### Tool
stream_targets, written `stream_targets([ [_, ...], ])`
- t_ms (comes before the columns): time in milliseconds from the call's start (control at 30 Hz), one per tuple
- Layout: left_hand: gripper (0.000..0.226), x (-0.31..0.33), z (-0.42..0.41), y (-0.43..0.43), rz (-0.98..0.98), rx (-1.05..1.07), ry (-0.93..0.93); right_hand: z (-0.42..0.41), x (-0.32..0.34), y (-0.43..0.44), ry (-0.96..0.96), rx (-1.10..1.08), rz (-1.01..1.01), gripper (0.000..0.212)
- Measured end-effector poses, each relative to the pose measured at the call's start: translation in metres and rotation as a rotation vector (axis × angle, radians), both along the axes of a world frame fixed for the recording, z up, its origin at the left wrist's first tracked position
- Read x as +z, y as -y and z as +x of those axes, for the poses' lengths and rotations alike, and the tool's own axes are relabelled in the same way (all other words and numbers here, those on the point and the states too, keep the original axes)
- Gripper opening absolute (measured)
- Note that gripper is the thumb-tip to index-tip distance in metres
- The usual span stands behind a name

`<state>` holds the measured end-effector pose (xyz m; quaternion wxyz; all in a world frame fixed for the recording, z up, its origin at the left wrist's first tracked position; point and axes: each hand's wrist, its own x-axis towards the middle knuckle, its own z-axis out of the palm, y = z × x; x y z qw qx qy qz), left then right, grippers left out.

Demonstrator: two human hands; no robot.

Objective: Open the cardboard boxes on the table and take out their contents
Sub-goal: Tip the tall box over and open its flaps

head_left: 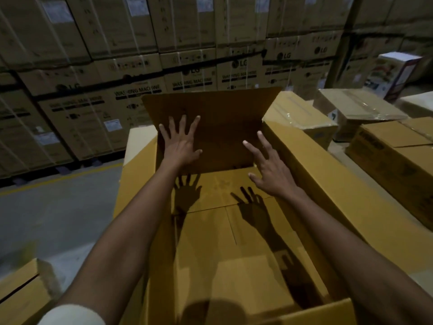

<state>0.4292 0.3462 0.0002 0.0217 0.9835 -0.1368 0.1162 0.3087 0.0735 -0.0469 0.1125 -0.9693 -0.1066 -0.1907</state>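
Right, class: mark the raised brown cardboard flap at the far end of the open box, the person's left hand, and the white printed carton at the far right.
Raised brown cardboard flap [218, 106], head view, upper face.
Left hand [181, 143], head view, back of hand.
White printed carton [389, 73], head view, front face.

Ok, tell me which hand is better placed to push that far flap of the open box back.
Left. The left hand lies flat, fingers spread, on the far flap of the open box. The right hand hovers open near the flap's lower edge and seems not to touch it.
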Motion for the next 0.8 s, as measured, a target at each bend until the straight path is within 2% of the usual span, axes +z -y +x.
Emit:
stream_targets([
  [133,0.115,0.005,0.046,-0.003,0.123,0.063,-0.140,0.006,-0.001,0.010,0.035,-0.045,-0.073,0.104],
  [300,0.119,-0.017,0.075,-0.016,0.160,0.153,-0.267,0.009,-0.006,0.027,0.016,-0.160,-0.130,0.102],
  [500,0.120,-0.038,0.080,-0.027,0.173,0.155,-0.233,0.011,-0.013,0.035,-0.045,-0.223,-0.155,0.090],
  [667,0.110,-0.022,0.055,-0.031,-0.024,0.146,-0.304,0.006,-0.006,0.032,-0.095,-0.220,-0.163,0.082],
  [800,0.102,-0.012,-0.030,-0.026,-0.334,0.102,-0.193,-0.003,0.008,0.021,-0.109,-0.183,-0.147,0.080],
])
